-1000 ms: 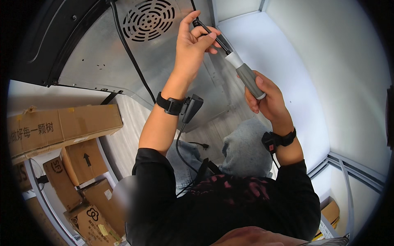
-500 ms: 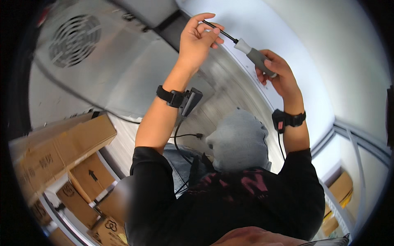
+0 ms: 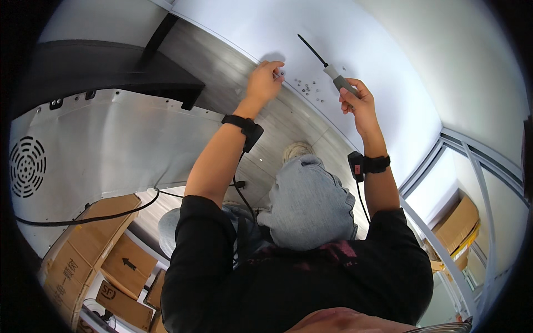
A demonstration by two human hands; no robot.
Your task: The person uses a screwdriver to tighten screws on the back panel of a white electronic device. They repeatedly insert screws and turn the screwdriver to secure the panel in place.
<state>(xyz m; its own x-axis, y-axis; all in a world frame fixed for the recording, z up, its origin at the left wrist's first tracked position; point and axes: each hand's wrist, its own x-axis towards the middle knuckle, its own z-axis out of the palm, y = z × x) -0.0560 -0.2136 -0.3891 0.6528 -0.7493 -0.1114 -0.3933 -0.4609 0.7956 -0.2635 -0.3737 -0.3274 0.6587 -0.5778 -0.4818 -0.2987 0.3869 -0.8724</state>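
Observation:
In my right hand (image 3: 355, 100) is a screwdriver (image 3: 340, 81) with a grey handle. Its thin black shaft points up and to the left, and nothing shows on its tip. My left hand (image 3: 265, 82) is at the edge of a white panel (image 3: 366, 44), fingers curled and thumb close to them. A small round metal piece, which looks like a screw (image 3: 282, 73), shows at those fingertips. Several similar small screws (image 3: 305, 90) lie scattered on the panel between my two hands. Each wrist wears a black strap with a small box and a cable.
To the left lies a large metal housing (image 3: 127, 144) with a round vent, beside a black frame (image 3: 111, 66). A black cable (image 3: 83, 222) crosses below it. Cardboard boxes (image 3: 127, 266) are stacked at lower left; another box (image 3: 455, 222) sits at right behind a metal frame (image 3: 425, 166).
My left hand has left the screwdriver's shaft and come down to the panel's edge. The screwdriver has shifted left in my right hand. My view has turned, and the scattered screws now show.

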